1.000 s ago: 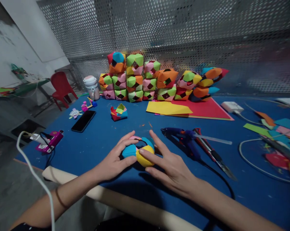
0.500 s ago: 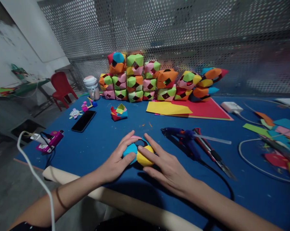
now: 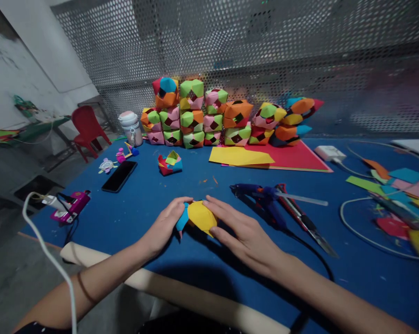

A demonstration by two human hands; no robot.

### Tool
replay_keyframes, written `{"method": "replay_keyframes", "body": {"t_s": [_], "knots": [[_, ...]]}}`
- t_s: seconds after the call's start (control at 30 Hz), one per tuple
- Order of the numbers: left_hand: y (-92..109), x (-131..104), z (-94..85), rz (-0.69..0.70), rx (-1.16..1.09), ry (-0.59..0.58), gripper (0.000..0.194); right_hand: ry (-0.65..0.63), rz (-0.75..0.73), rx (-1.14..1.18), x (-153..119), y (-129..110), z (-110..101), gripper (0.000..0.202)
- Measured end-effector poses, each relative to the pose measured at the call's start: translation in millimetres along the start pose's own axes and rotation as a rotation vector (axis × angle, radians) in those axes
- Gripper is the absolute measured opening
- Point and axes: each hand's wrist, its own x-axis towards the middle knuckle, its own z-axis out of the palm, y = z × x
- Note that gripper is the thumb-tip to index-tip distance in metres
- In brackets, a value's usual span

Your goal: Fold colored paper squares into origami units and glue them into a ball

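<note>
Between my two hands, just above the blue tabletop, is a folded paper ball with yellow and blue panels showing. My left hand is curled against its blue side, the fingertips hidden behind it. On the yellow side, my right hand grips it, fingers over the top and thumb at the lower edge. A smaller folded paper piece in red, blue and green sits beyond my hands. To the right lie a blue glue gun with a clear glue stick and a red box cutter.
Stacked paper balls line the back by a perforated metal panel. Before them lie yellow and red sheets. At left are a phone, a purple power strip and a bottle. Paper scraps and a white cable spread at right.
The paper ball has been turned between my hands, so its yellow panel now faces up toward me. My left thumb has moved from the front to the top. The view has shifted slightly.
</note>
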Motion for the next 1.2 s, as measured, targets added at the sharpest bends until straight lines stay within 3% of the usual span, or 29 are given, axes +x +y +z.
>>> {"method": "replay_keyframes", "body": {"t_s": [0.17,0.3,0.47,0.63,0.8,0.93,1.07,1.2], "knots": [[2,5,-3.1,-0.03,0.056,-0.081,0.051,0.01,0.213,0.256,9,-1,-7,0.045],[8,14,-0.1,0.023,0.074,-0.055,0.047,-0.004,0.438,0.52,16,1,-13,0.051],[10,27,8.4,-0.008,-0.161,-0.066,0.041,0.008,0.493,0.788,18,11,-6,0.054],[9,35,12.0,-0.103,-0.258,-0.119,0.041,-0.016,0.5,0.891,19,12,-6,0.049],[9,46,6.7,-0.248,-0.377,-0.219,0.042,0.006,0.563,0.925,23,8,-10,0.045],[8,57,0.4,-0.33,-0.622,-0.273,0.044,0.083,0.661,1.135,27,7,-12,0.042],[8,61,-1.6,-0.355,-0.856,-0.19,0.046,0.156,0.728,1.159,27,10,-7,0.026],[10,57,2.9,-0.297,-0.945,-0.056,0.04,-0.054,0.689,0.985,25,7,5,0.026]]}}
